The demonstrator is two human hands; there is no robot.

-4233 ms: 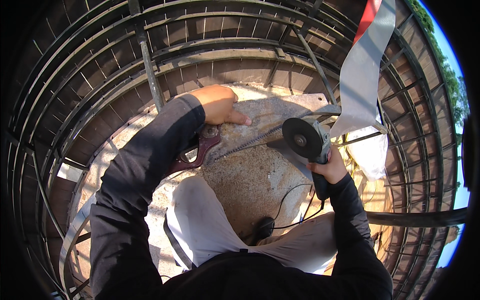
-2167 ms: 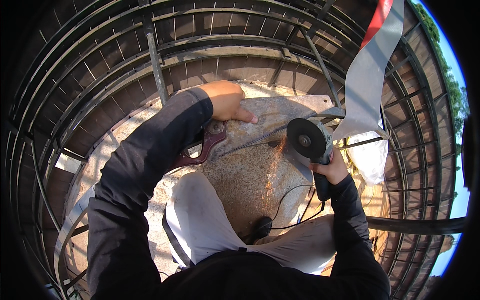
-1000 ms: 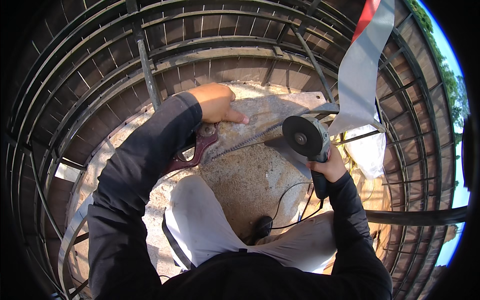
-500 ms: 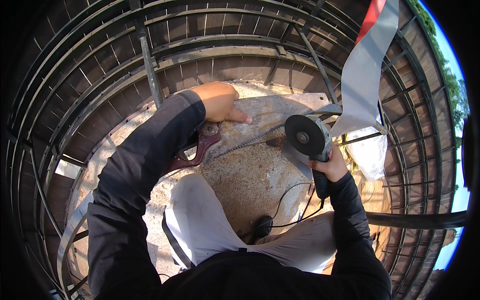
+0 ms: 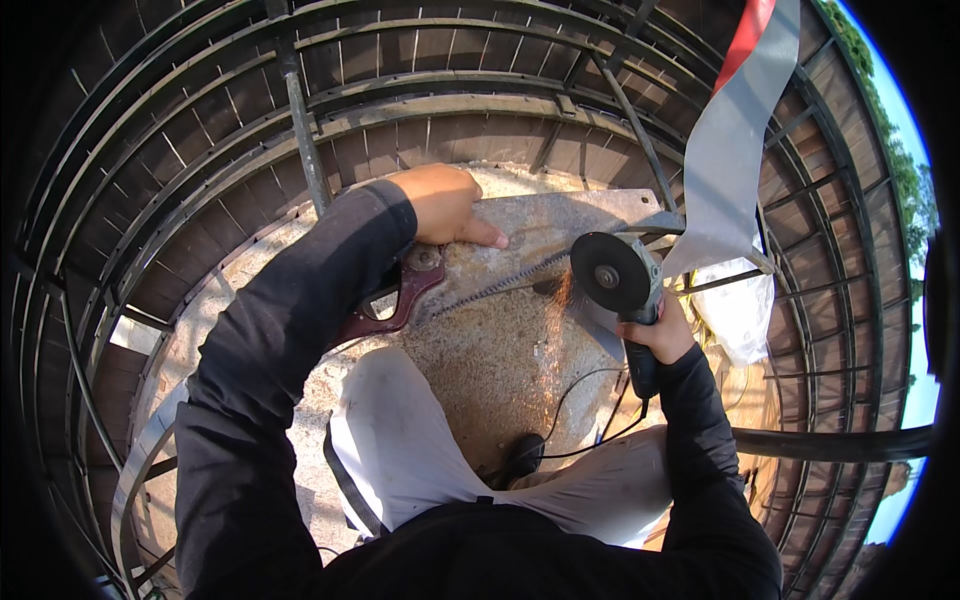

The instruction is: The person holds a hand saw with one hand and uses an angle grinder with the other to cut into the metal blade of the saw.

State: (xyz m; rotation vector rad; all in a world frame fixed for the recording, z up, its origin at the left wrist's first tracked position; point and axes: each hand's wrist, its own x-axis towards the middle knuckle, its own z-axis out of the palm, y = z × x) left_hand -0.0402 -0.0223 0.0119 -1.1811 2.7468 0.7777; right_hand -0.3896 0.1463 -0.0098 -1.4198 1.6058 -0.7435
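Observation:
A rusty hand saw (image 5: 540,222) with a dark red handle lies across in front of me, its toothed edge toward my body. My left hand (image 5: 448,205) grips the blade near the handle, thumb on the face and the other fingers over the far edge. In my right hand (image 5: 660,332) is an angle grinder (image 5: 642,365), held upright with its black disc (image 5: 608,273) at the saw's teeth toward the far end. Orange sparks (image 5: 560,330) stream from there toward my legs. Where exactly the disc meets the teeth is hidden behind it.
A wide grey metal strip (image 5: 725,150) curves down beside the grinder. A white plastic bag (image 5: 735,310) lies on the right. The black cord (image 5: 570,400) runs past my shoe (image 5: 523,455). Black metal rails (image 5: 300,130) and brown boards curve around the worn floor (image 5: 470,370).
The spark stream has grown from a faint patch to a long spray toward my legs. Both hands, the saw and the grinder stay almost in place.

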